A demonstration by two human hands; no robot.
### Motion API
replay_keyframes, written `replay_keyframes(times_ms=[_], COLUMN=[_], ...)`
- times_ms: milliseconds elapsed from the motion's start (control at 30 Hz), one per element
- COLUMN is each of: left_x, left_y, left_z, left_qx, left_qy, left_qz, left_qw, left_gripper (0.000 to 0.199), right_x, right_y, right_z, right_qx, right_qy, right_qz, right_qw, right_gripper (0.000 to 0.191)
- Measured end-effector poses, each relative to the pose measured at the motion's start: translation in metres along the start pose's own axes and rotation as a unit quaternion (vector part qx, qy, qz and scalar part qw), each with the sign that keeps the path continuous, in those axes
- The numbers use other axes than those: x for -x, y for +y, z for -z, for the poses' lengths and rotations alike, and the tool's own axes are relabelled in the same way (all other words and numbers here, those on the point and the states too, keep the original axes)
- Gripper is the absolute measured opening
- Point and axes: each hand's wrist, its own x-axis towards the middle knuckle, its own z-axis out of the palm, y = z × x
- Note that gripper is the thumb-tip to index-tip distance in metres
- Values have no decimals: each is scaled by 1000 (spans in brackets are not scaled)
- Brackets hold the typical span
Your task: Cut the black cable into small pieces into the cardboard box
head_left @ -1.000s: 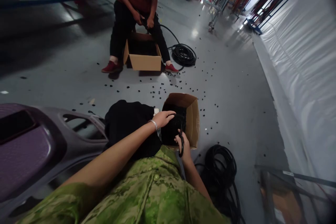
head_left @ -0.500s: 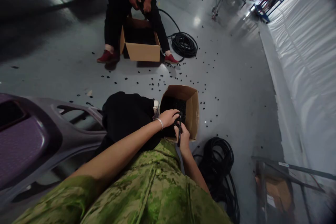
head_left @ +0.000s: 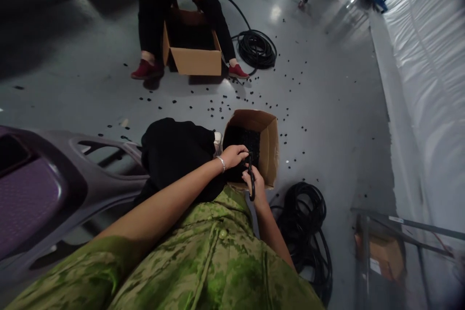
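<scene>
My left hand, with a silver bracelet at its wrist, reaches over an open cardboard box. Its fingers are pinched together at the upper end of a black loop-handled tool; what lies between them is too small to make out. Just to the right and nearer my body, my right hand is closed around that tool, which resembles scissors, though blur hides its exact kind. Beneath both hands, a mass of small black pieces fills the bottom of the box.
A coil of black hose lies by my right arm. Opposite sits a person with a cardboard box between the legs and another hose coil alongside. Small black bits dot the floor. A purple-grey plastic chair stands at left.
The view has shifted slightly, so the other person and box sit higher. My hands stay over the box; the black tool has turned a little in my right hand.
</scene>
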Motion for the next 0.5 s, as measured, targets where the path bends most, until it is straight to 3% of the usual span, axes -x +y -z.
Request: replay_keyframes(times_ms=[500], left_x=[6], left_y=[4], left_z=[1], left_qx=[11], left_qy=[-22], left_qz=[-41], left_qw=[999], left_gripper=[23], right_x=[-6], right_y=[-19], right_z=[0], right_qx=[24], right_qy=[19], right_qz=[44], right_qw=[999], right_gripper=[41])
